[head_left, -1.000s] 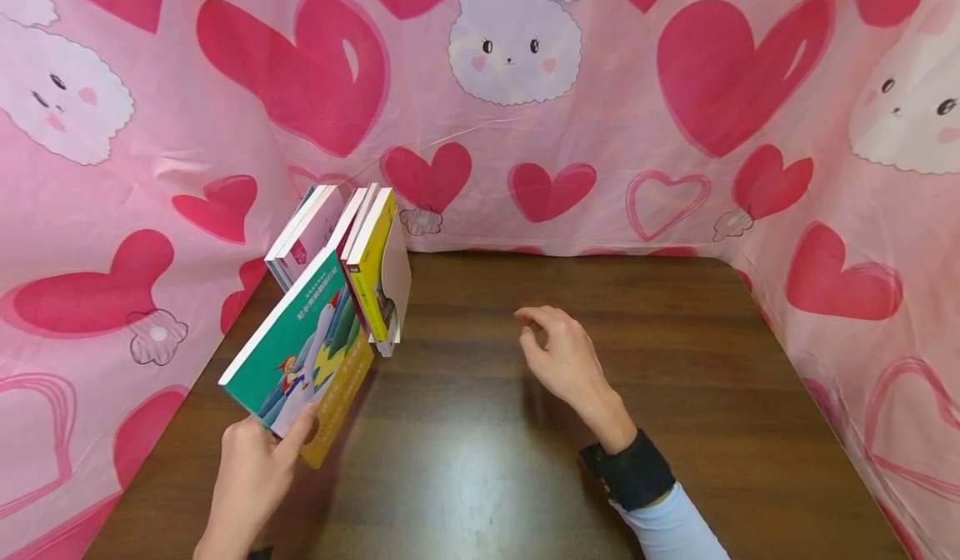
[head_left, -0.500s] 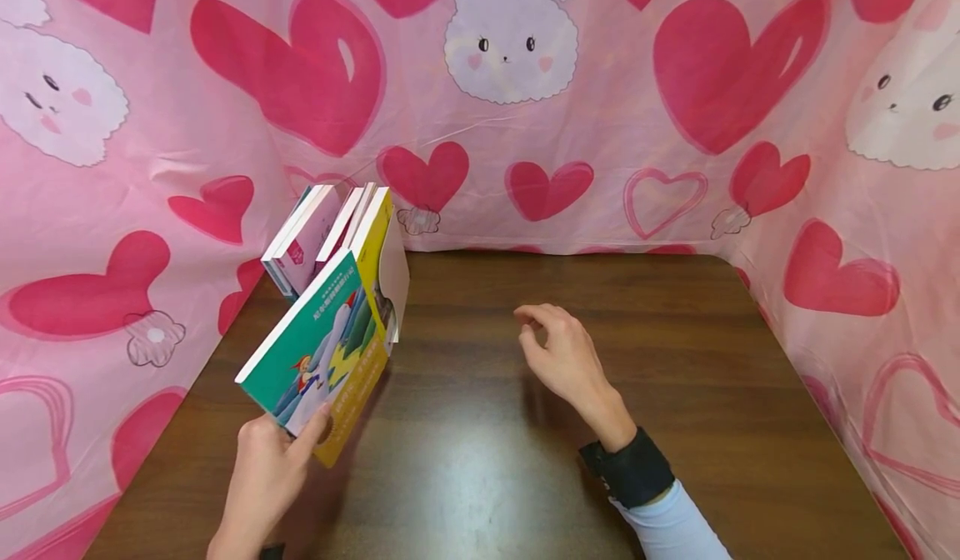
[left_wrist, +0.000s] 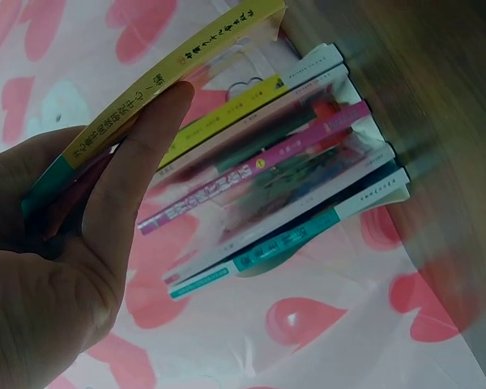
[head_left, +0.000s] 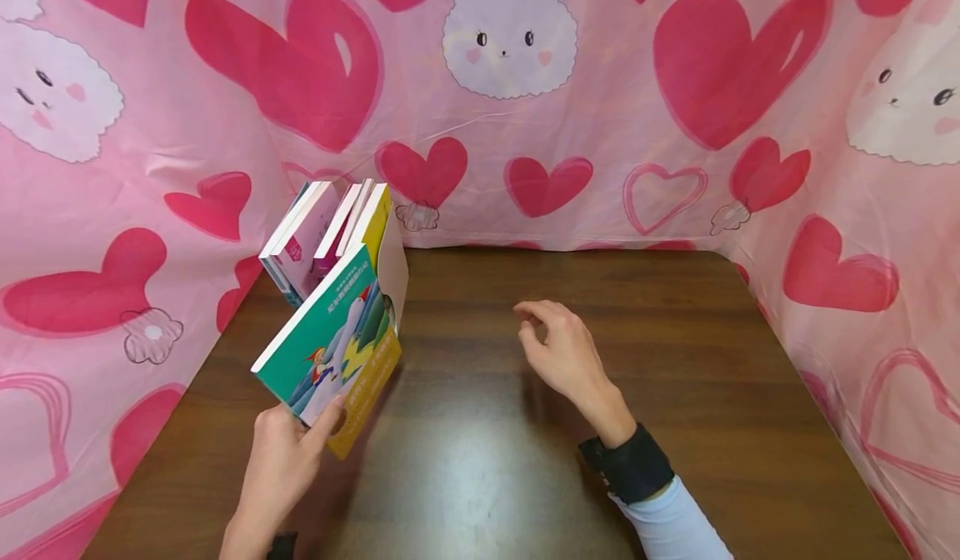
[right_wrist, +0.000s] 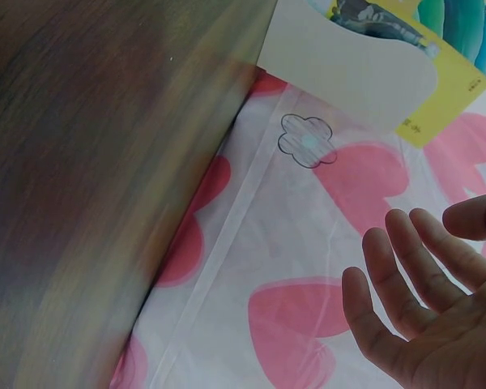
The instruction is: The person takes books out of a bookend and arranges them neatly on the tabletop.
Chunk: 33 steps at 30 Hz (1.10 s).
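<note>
My left hand [head_left: 288, 452] grips a thin picture book [head_left: 337, 347] by its near lower corner, thumb on the front cover. That cover is green above and ochre yellow below, with a red-capped figure on it. In the left wrist view the book's yellow spine [left_wrist: 174, 77] shows. Just behind it, several books stand upright in a row, among them a pink book [head_left: 311, 231], a yellow book [head_left: 378, 218] and one with a magenta spine [left_wrist: 259, 166]. The held book overlaps the yellow one. My right hand [head_left: 562, 352] hovers over the table, fingers relaxed, holding nothing.
A white curved-edge bookend panel [head_left: 393, 256] stands at the row's right side. The brown wooden table [head_left: 480, 435] extends to the right and front. Pink cloth [head_left: 525, 127] with hearts and rabbits hangs close around the back and sides.
My left hand has carried the picture book rightward, from the left part of the row to in front of the yellow book and the white panel. My right hand has stayed in place.
</note>
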### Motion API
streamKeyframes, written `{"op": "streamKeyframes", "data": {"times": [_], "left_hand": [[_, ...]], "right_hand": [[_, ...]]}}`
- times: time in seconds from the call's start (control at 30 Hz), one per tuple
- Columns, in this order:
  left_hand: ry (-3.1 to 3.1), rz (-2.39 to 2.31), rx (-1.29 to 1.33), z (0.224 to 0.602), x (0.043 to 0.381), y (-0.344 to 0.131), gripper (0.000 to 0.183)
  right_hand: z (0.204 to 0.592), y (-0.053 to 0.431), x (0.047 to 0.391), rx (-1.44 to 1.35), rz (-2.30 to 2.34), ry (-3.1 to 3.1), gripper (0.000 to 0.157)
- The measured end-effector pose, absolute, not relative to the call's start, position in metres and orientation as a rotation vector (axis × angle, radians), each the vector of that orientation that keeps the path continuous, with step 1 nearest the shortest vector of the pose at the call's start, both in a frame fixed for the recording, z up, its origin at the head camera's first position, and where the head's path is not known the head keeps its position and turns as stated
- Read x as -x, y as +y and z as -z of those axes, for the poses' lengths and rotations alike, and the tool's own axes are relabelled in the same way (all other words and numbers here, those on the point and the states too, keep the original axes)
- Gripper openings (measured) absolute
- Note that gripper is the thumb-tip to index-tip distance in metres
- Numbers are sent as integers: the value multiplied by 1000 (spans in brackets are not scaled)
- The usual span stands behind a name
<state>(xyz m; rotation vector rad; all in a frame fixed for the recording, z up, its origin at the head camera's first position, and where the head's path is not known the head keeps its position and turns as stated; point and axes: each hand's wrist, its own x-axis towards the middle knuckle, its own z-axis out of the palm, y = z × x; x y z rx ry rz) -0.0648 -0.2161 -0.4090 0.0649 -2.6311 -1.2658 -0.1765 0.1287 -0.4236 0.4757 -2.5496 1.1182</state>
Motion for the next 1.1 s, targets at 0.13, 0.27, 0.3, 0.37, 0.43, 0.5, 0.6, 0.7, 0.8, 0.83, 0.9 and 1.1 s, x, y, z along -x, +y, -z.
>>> {"op": "streamKeyframes", "data": {"times": [0.13,0.27,0.3,0.37,0.43,0.5,0.6,0.7,0.8,0.83,0.9,1.1], "left_hand": [[-2631,1268,-42,408,68,-213,53],[-2641,1299,-43,407,71,-212,54],[-2646,1307,-45,407,71,-212,54],[-2658,1330,-56,406,72,-212,55],[-2669,1346,-65,407,72,-212,55],[-2678,1356,-66,407,73,-212,56],[-2681,1367,-53,408,73,-211,56],[-2677,1371,-42,409,74,-209,56],[-2668,1374,-38,409,75,-208,55],[-2665,1375,-38,409,75,-207,55],[-2661,1383,-30,409,76,-206,55],[-2649,1401,8,411,78,-202,55]], "right_hand": [[423,129,176,-475,-1114,-2552,26],[423,128,176,-472,-1111,-2549,26],[423,128,176,-469,-1113,-2548,26],[422,128,176,-464,-1115,-2550,26],[422,128,175,-462,-1122,-2556,26],[422,129,175,-461,-1127,-2561,26],[422,129,175,-460,-1125,-2559,25],[422,128,176,-469,-1126,-2552,25],[422,127,175,-473,-1123,-2553,25],[421,127,175,-475,-1121,-2552,25],[422,127,175,-473,-1115,-2551,25],[423,127,175,-479,-1120,-2545,25]]}}
